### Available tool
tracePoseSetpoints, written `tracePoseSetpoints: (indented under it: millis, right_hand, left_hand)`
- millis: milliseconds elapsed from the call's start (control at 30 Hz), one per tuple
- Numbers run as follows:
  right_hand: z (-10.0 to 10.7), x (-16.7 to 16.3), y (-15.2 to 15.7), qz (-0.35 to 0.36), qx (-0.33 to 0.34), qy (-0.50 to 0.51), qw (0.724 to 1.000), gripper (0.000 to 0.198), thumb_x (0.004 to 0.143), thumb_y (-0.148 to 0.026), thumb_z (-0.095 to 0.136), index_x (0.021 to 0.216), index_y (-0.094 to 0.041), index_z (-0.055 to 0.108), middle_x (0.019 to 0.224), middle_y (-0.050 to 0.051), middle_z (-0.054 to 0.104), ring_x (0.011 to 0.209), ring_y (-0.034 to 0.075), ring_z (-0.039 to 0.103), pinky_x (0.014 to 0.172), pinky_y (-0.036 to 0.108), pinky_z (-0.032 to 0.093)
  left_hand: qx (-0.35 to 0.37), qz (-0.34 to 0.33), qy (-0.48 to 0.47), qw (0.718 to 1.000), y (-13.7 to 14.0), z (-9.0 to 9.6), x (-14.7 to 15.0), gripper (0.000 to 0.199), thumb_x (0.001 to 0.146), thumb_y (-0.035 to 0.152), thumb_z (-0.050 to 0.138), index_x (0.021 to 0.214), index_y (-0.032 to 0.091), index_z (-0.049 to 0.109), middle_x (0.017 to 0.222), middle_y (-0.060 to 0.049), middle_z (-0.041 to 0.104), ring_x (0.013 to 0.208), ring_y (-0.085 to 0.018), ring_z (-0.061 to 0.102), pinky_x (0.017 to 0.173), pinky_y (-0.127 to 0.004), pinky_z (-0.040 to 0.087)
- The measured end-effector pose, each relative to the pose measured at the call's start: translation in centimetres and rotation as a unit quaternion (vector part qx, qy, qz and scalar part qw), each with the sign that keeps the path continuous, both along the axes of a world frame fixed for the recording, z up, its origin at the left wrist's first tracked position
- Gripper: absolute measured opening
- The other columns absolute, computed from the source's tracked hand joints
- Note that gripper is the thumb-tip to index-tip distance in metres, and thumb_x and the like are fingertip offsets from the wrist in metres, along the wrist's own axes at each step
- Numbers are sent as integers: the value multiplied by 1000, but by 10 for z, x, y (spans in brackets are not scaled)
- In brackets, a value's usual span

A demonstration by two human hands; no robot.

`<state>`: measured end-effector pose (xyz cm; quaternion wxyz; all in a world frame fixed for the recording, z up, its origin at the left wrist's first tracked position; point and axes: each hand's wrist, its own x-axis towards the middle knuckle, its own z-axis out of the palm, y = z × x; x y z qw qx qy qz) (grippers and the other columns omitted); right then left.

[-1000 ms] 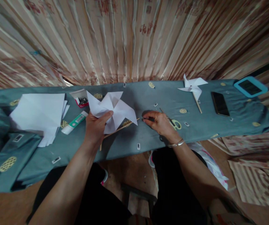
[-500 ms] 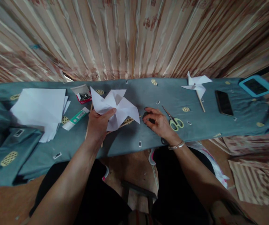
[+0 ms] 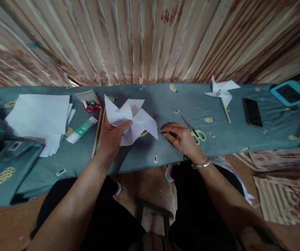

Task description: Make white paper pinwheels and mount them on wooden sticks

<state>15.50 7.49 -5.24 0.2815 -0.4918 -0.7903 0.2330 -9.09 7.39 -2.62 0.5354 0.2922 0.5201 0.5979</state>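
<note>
My left hand (image 3: 112, 136) pinches a white paper pinwheel (image 3: 136, 120) near its centre, thumb on top, and holds it over the cloth-covered table. Its folded blades spread out past my fingers. To the right of it, my right hand (image 3: 180, 137) is low over the table, thumb and fingertips drawn together. A tiny dark thing shows at the fingertips, too small to name. Scissors (image 3: 199, 135) with light green handles lie just beyond this hand, partly hidden by it. Thin wooden sticks (image 3: 97, 134) rest beside my left hand.
White paper sheets (image 3: 42, 115) lie at the left, with a glue stick (image 3: 81, 130) and an open red-and-white box (image 3: 91, 104) of small metal pieces nearby. Rightward are a pinwheel on a stick (image 3: 225, 109), a phone (image 3: 252, 112) and a blue-framed device (image 3: 290, 93). A curtain (image 3: 129, 45) hangs behind.
My right fingertips have come closer together low over the table, and a small dark thing shows at them. My left hand still holds the pinwheel. The view has shifted slightly.
</note>
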Motion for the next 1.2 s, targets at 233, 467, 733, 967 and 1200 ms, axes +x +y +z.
tracePoseSetpoints:
  millis: [233,467,733,967,1200]
  right_hand:
    - [-1,-14,-6,38,81,-105,990,25,96,-19,49,96,-17,75,100,12,76,93,28,65,90,44,53]
    - [2,-17,-8,0,72,-62,995,18,91,-15,56,97,-19,72,100,8,76,94,25,68,92,42,53]
    - [-2,-23,-6,25,97,-79,992,14,94,-21,59,96,-18,73,98,10,76,93,27,67,89,43,53]
    - [-3,-23,-8,46,109,-109,987,20,98,-18,51,95,-18,71,95,9,76,89,25,67,88,41,53]
    - [6,-13,-10,-47,60,4,997,15,94,-24,58,91,-21,72,90,6,76,85,23,69,83,40,54]
  left_hand:
    - [1,-21,-7,1000,-1,-4,2,30,56,24,85,83,19,74,81,-2,77,76,-19,72,66,-27,56]
    - [14,4,13,1000,1,-6,-2,22,57,25,85,76,21,74,77,0,76,70,-19,70,62,-27,56]
    - [34,8,27,999,2,-7,-5,33,59,30,87,88,18,75,82,-2,77,76,-20,72,67,-27,55]
    - [28,3,22,999,2,-7,-6,30,59,30,87,84,18,76,79,-2,77,72,-19,71,67,-28,56]
    - [35,-11,18,999,1,-9,-2,23,60,25,84,80,19,76,79,-2,78,71,-18,71,66,-27,56]
